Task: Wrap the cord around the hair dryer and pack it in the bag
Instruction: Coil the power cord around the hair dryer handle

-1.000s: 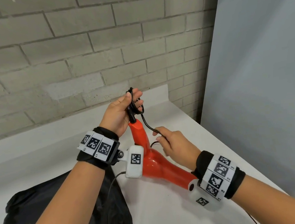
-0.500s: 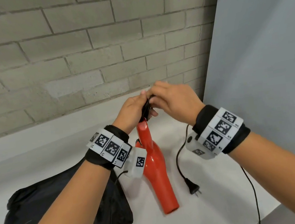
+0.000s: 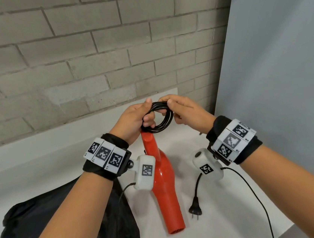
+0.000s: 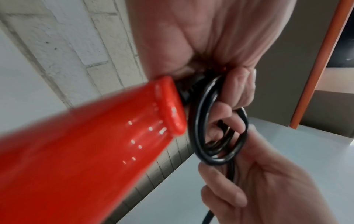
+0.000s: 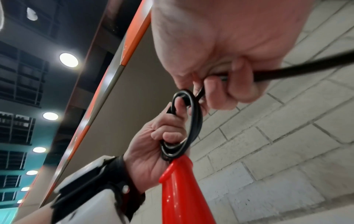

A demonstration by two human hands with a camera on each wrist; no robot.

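While the cord (image 3: 157,118) coil is pinched by left hand (image 3: 133,121) and right hand (image 3: 186,111) above the upright hair dryer (image 3: 164,186) handle, loops should be kept tight; bag (image 3: 65,217) lies left of it

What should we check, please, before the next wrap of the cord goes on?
1. Left hand holds the coil at the dryer handle end: ok.
2. Right hand grips the free cord: ok.
3. Loops lie together, untangled: ok, as far as the wrist views show.
4. All cord wound: not ok; the plug and a tail lie loose on the table.
5. Cord wrapped around the dryer itself: not ok; the coil sits above the handle, not around it.
6. Bag open for packing: cannot tell; it lies flat on the left.
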